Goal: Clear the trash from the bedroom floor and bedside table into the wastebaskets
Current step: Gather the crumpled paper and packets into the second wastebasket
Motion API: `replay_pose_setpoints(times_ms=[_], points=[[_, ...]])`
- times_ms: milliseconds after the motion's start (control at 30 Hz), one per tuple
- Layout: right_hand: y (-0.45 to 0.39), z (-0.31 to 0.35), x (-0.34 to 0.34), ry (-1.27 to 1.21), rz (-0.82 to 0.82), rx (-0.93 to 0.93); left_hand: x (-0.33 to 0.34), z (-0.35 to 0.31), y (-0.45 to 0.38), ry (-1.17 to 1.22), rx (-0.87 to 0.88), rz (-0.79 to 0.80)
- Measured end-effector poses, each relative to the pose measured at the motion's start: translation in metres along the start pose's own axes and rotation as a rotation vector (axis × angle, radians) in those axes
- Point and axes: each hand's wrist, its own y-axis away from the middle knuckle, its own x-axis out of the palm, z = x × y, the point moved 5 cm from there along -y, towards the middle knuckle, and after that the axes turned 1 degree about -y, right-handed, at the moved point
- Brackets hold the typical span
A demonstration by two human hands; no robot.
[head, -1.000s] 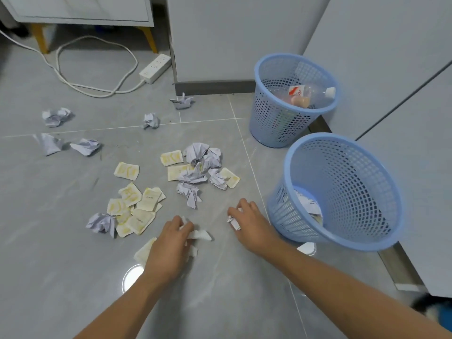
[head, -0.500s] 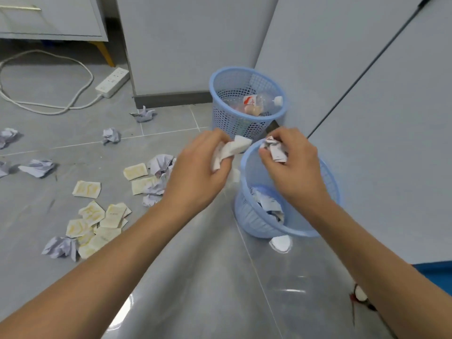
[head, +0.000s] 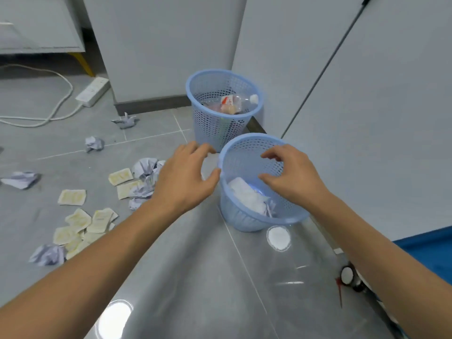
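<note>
Two blue mesh wastebaskets stand by the wall. The near wastebasket [head: 247,217] holds white crumpled paper [head: 249,196]. The far wastebasket [head: 217,123] holds a plastic bottle [head: 234,104]. My left hand [head: 183,179] hovers just left of the near basket's rim, fingers apart and empty. My right hand [head: 291,177] is over the near basket's opening, fingers spread, holding nothing. On the floor to the left lie several yellowish wrappers [head: 80,223] and crumpled paper balls [head: 145,167].
A white power strip [head: 94,90] with its cable lies at the back left under a yellow-legged cabinet [head: 41,25]. Grey cupboard fronts [head: 367,118] run along the right. A blue cloth [head: 430,255] and a small dark object [head: 349,277] sit at the lower right.
Both hands lifted scraps from the floor, carried them over the near basket and let go. The paper now lies inside and both hands are empty.
</note>
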Motion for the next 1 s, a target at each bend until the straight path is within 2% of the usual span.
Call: replay_pose_setpoints(times_ms=[133,267,400,467,533,667,733,900,1000], points=[[0.0,0.087,0.017,-0.195,-0.072,-0.224,-0.029,0.077,0.031,-0.001,-0.194,-0.011],[0.004,0.157,0.095,-0.221,0.117,-0.403,-0.041,0.147,0.081,-0.1,-0.402,0.073],[0.003,0.166,0.195,-0.109,0.376,-0.33,-0.043,0.192,0.128,-0.15,-0.53,0.121],[-0.006,0.166,0.234,-0.053,0.432,-0.278,-0.04,0.212,0.146,-0.183,-0.582,0.135],[-0.022,0.168,0.261,-0.019,0.414,-0.237,-0.033,0.229,0.157,-0.222,-0.625,0.144],[-0.074,0.167,0.284,-0.023,0.28,-0.096,-0.012,0.252,0.148,-0.238,-0.672,0.139],[-0.099,0.164,0.291,0.013,0.293,-0.05,-0.002,0.264,0.135,-0.253,-0.725,0.165],[-0.123,0.169,0.316,0.086,0.513,-0.157,0.026,0.288,0.128,-0.31,-0.82,0.27],[-0.11,0.169,0.326,0.089,0.454,-0.269,0.038,0.29,0.142,-0.405,-0.735,0.219]])
